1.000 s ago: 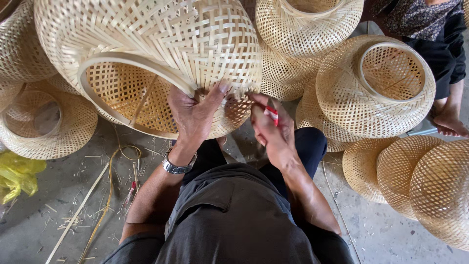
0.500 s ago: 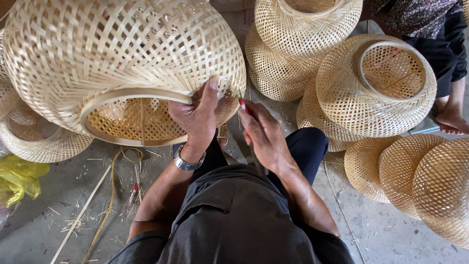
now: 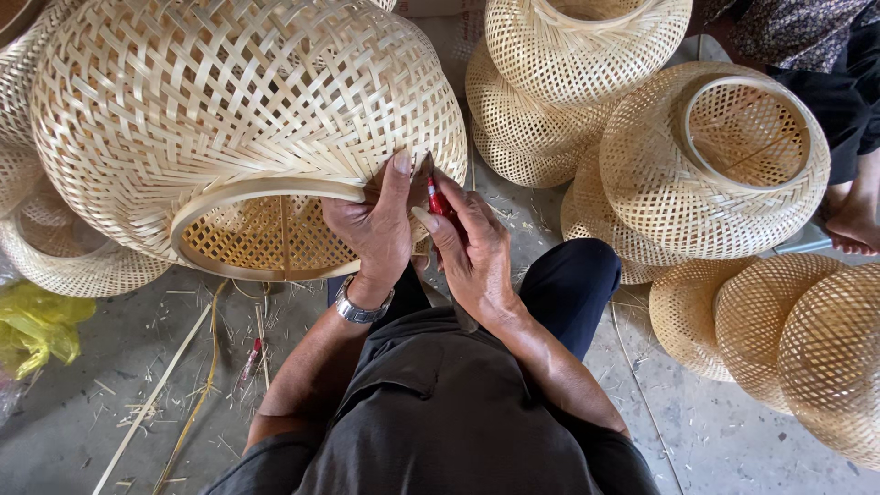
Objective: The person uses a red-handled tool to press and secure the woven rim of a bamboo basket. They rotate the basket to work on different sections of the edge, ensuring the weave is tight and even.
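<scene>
Both hands meet: left hand (image 3: 376, 229) grips woven basket (image 3: 247, 137), right hand (image 3: 472, 252) pinches red tool (image 3: 438, 197).

The big round woven bamboo basket (image 3: 247, 137) has swung upward, its ringed opening now facing lower. The left hand (image 3: 376, 225) has slid onto the weave, and the right hand (image 3: 467, 247) has closed in with its small red-handled tool (image 3: 438, 197).

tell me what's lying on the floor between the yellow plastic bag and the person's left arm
In the head view, between the yellow bag and the left arm lie long bamboo strips, a small red-handled tool and scattered shavings on the concrete floor.
</scene>
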